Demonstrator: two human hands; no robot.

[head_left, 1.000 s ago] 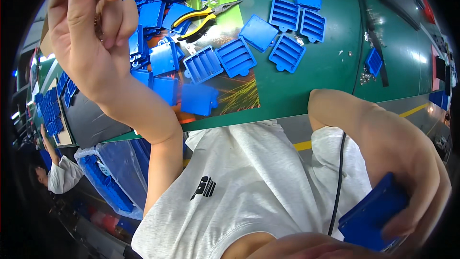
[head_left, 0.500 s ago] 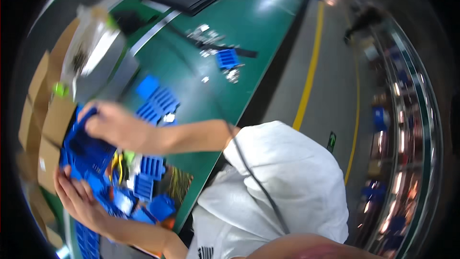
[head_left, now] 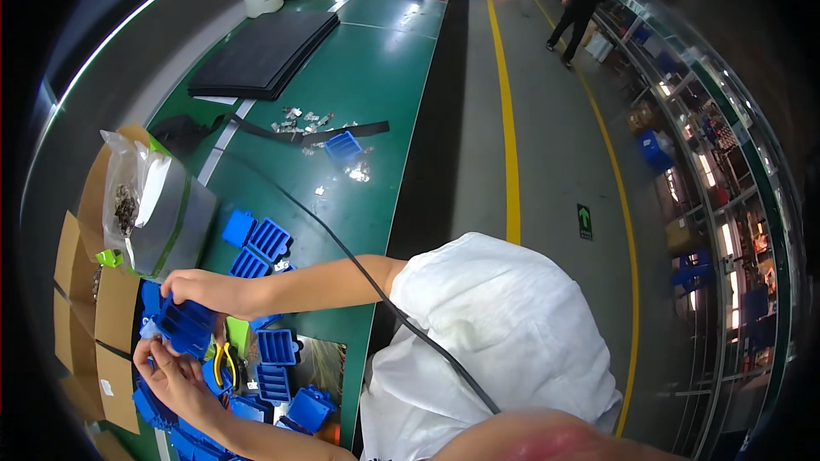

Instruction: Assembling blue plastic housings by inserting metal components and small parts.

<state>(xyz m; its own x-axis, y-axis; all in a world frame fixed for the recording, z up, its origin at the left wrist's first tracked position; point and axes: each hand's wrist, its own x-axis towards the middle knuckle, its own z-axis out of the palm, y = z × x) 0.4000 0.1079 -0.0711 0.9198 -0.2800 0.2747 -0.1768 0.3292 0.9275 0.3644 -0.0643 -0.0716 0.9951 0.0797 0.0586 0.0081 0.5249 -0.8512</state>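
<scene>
My right hand grips a blue plastic tray with slotted compartments by its upper edge, holding it tilted. Curled against that tray's lower left end is my left hand, with its fingertips at a small pale-blue piece whose kind I cannot make out. Under and around the hands lie more blue trays and blue parts, heaped together. Yellow-handled pliers lie just right of the held tray. Beside them are two more slotted trays and a blue box.
An open cardboard box stands at the left, beside a grey bin with a plastic bag. Small metal parts and a blue tray lie farther up the green table. Black sheets are stacked beyond. A person stands in the aisle.
The view has steadied and swung, so the far table shows more. The blue tray in my right hand now faces up with its slots visible, and my left fingers have closed in at its end.
</scene>
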